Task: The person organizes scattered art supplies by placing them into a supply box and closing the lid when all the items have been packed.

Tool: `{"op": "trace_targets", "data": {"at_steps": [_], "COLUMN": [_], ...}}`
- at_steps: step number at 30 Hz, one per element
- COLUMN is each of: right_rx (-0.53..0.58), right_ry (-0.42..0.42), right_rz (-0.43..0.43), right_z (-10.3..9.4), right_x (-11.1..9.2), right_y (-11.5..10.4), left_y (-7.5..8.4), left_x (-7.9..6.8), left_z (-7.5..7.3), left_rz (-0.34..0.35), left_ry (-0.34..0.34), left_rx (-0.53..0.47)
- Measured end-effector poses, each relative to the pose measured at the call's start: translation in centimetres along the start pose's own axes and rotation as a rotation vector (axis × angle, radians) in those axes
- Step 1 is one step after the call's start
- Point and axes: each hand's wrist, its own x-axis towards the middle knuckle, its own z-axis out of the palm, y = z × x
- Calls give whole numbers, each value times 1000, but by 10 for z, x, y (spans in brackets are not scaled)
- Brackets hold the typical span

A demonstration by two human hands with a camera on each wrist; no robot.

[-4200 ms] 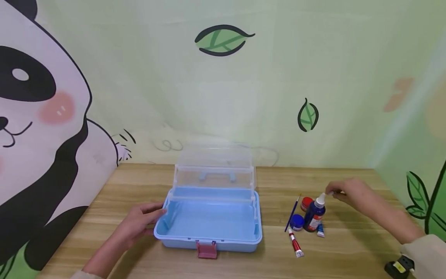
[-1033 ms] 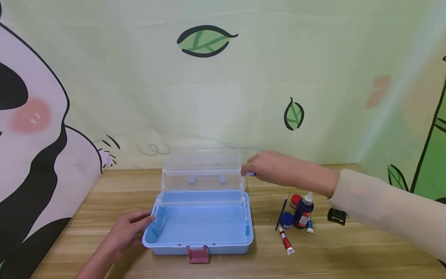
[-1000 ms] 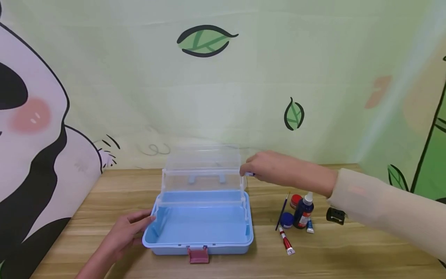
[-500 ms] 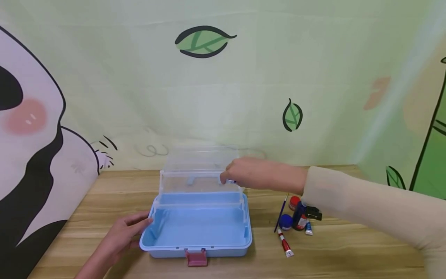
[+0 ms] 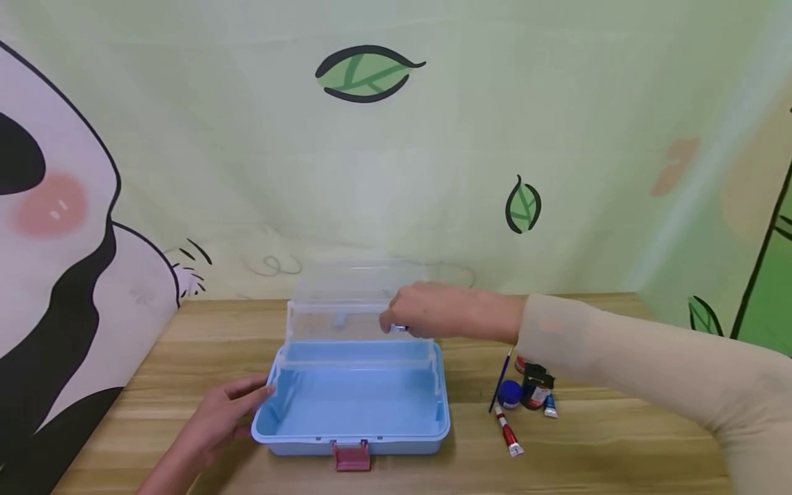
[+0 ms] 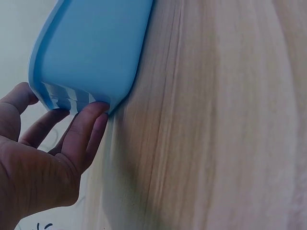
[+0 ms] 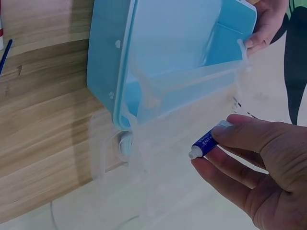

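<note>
My left hand [image 5: 232, 412] grips the left end of a light-blue plastic storage box [image 5: 353, 447], thumb at the rim; the left wrist view shows its fingertips against the end wall. The box stands open, its clear hinged lid [image 5: 355, 278] and clear lift-out tray [image 5: 334, 323] raised at the back. My right hand [image 5: 427, 309] pinches a small blue paint tube [image 7: 206, 142] with a white nozzle between thumb and fingers. In the head view it is above the box's back right, in front of the raised tray. Most of the tube is hidden there.
Right of the box lie a paintbrush [image 5: 501, 381], a blue paint jar [image 5: 510, 393], a red-and-white paint tube [image 5: 509, 433] and another blue tube [image 5: 550, 405]. A dark blue bottle [image 5: 533, 395] and a red jar [image 5: 521, 363] are partly covered by the right arm.
From beside the bottle, my right hand has moved left with the blue paint tube, past the box's right edge to in front of the raised tray. My left hand stays on the box.
</note>
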Motion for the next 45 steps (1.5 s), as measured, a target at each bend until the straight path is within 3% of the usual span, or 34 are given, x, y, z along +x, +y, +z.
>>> {"op": "trace_targets", "data": {"at_steps": [30, 39, 45], "right_rx": [37, 49, 68], "right_ry": [17, 47, 81], "right_rz": [40, 113, 117], "right_z": [-7, -18, -10], "right_x": [9, -12, -36], "right_y": [0, 12, 29], "left_y": [1, 2, 1], "left_x": [3, 4, 2], "left_z": [0, 2, 2], "left_rz": [-11, -19, -11], "left_ry": [-1, -5, -11], "left_rx": [23, 34, 28]}}
